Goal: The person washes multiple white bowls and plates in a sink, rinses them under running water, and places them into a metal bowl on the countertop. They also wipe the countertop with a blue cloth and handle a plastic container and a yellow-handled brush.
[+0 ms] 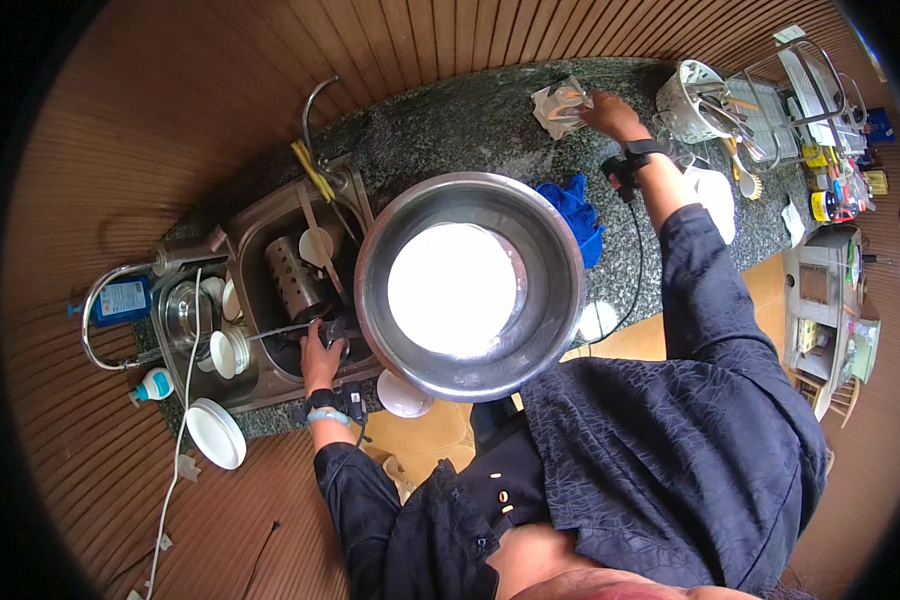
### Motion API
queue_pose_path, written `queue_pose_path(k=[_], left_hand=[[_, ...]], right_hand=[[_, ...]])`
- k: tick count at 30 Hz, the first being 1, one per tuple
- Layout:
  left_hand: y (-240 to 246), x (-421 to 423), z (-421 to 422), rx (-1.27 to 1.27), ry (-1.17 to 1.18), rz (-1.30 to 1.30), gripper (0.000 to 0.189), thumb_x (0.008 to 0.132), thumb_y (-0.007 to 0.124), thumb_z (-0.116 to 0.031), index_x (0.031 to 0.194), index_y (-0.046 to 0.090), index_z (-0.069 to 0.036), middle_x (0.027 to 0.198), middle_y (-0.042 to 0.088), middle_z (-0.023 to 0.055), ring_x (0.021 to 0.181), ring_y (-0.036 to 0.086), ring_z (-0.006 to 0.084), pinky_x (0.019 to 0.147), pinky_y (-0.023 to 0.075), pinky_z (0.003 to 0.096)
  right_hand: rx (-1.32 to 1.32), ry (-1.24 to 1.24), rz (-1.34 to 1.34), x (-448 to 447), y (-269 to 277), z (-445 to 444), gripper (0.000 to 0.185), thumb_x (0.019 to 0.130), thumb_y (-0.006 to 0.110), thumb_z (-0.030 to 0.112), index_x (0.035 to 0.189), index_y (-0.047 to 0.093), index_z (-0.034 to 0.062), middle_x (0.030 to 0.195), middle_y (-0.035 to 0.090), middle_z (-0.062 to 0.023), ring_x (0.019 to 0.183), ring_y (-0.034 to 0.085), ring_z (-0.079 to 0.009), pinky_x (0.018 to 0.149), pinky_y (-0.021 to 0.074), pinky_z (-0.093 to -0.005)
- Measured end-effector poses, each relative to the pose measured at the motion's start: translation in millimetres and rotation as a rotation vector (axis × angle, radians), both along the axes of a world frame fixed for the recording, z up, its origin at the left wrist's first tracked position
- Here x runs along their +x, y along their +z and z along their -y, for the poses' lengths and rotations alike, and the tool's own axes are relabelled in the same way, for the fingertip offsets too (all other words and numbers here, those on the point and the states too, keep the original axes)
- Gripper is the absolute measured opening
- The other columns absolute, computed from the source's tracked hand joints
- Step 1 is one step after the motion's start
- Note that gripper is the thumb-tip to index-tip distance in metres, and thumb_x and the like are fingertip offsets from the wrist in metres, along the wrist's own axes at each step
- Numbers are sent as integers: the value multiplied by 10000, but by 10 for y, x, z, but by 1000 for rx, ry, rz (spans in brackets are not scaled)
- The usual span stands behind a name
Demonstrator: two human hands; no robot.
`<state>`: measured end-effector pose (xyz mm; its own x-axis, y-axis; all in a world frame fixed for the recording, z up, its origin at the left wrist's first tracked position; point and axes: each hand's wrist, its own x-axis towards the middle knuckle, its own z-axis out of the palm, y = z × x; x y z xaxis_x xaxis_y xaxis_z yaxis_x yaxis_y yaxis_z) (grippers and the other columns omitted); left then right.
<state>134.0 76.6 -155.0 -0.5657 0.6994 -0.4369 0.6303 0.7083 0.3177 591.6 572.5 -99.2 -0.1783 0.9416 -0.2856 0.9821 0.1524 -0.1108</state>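
My left hand reaches into the sink basin, beside the mouth of a perforated metal utensil holder. A thin grey strip runs to its fingertips, and a dark, shiny item lies against the fingers; whether it grips either is unclear. At the back of the counter, my right hand has its fingertips on the right edge of a crumpled light-brown packet, which shows some orange. Between the two arms stands a large round steel bowl with a bright white glare or surface inside. A blue cloth lies right of it.
White bowls and glassware fill the left basin, with stacked white plates near its front. A faucet arches over the left end. A white utensil basket and wire rack stand right. A dark cable hangs by my right wrist.
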Motion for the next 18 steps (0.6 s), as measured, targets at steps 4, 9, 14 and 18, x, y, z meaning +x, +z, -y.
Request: queue_pose_path(k=[4,9,14,18], left_hand=[[58,-30,85,-17,20,-67,628,803,735,-236,1363,493,-86,1231,551,227,1156,536,411,980,442,451],[101,26,116,-61,24,-104,567,851,686,-234,1362,505,-67,1295,537,208,1203,516,385,1012,424,437],[220,118,109,-67,28,-106,546,864,668,-242,1351,515,-50,1323,530,209,1227,505,383,1024,420,432],[476,75,-28,14,6,-119,509,867,664,-262,1307,556,-30,1277,575,216,1192,533,397,1019,424,435]], right_hand=[[189,195,41,-235,55,321,656,774,702,432,1339,496,172,1392,452,-151,1274,478,-369,999,450,-476],[363,494,235,-432,-78,655,664,717,734,349,1276,517,64,1374,459,-174,1237,483,-375,973,453,-467],[502,536,249,-384,-137,584,258,795,571,125,1042,637,91,1007,607,-82,976,619,-290,784,497,-445],[618,479,-315,-283,442,491,173,813,582,120,979,590,71,980,600,-137,903,621,-354,762,515,-441]])
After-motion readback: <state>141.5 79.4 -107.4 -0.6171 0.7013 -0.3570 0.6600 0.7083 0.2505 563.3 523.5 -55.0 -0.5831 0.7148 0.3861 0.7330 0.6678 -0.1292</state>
